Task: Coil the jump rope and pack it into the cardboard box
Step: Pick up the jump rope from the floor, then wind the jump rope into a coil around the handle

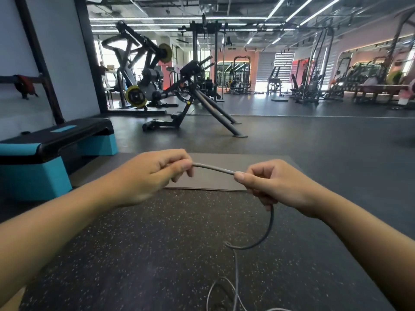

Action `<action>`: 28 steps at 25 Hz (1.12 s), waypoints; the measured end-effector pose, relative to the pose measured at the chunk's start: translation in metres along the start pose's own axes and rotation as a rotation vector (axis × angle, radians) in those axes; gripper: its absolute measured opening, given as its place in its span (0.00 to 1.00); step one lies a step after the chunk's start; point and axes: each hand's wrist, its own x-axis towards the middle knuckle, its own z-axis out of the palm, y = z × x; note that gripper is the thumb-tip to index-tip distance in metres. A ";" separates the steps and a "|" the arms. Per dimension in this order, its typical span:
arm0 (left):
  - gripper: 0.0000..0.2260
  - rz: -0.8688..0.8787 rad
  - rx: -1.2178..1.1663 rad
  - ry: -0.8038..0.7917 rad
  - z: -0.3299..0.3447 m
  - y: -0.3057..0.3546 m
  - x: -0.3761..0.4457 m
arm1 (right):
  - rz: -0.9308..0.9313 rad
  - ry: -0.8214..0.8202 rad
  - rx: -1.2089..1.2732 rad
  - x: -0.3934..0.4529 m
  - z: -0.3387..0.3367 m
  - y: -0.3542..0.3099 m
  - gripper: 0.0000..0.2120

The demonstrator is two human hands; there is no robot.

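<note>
The grey jump rope [214, 169] stretches in a short span between my two hands at mid-frame. My left hand [152, 173] pinches one end of that span. My right hand [269, 182] grips the other, and the rope drops out below it, curves down to the speckled black floor mat and lies in loose loops [226, 292] at the bottom edge. A flat brown sheet [224, 160], which may be cardboard, lies on the floor just beyond my hands. No handles and no upright box are in view.
A black and teal aerobic step [51, 151] stands at the left beside the mat. A black incline machine [202, 102] and several other gym machines stand farther back on the dark floor.
</note>
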 end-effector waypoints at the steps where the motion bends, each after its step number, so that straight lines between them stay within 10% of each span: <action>1: 0.15 -0.072 -0.221 0.086 -0.004 -0.004 -0.001 | 0.012 0.018 0.049 0.000 -0.005 0.004 0.21; 8: 0.17 -0.290 -1.698 0.881 0.026 0.032 0.034 | 0.024 0.059 0.400 0.010 0.040 0.003 0.23; 12: 0.17 -0.376 -1.869 1.153 0.038 0.049 0.051 | -0.101 0.095 0.597 0.007 0.071 -0.001 0.19; 17: 0.15 -0.690 -1.157 0.958 0.052 0.042 0.023 | -0.181 0.245 0.623 0.015 0.043 -0.029 0.07; 21: 0.13 -0.033 -0.227 0.567 0.012 0.066 0.019 | -0.187 0.075 0.098 0.020 0.004 -0.048 0.12; 24: 0.21 -0.039 -0.028 0.082 -0.004 0.087 0.043 | -0.206 0.022 -0.034 0.024 -0.004 -0.056 0.20; 28: 0.29 -0.052 0.081 -0.085 -0.003 0.079 0.058 | -0.212 0.044 -0.018 0.018 -0.003 -0.062 0.23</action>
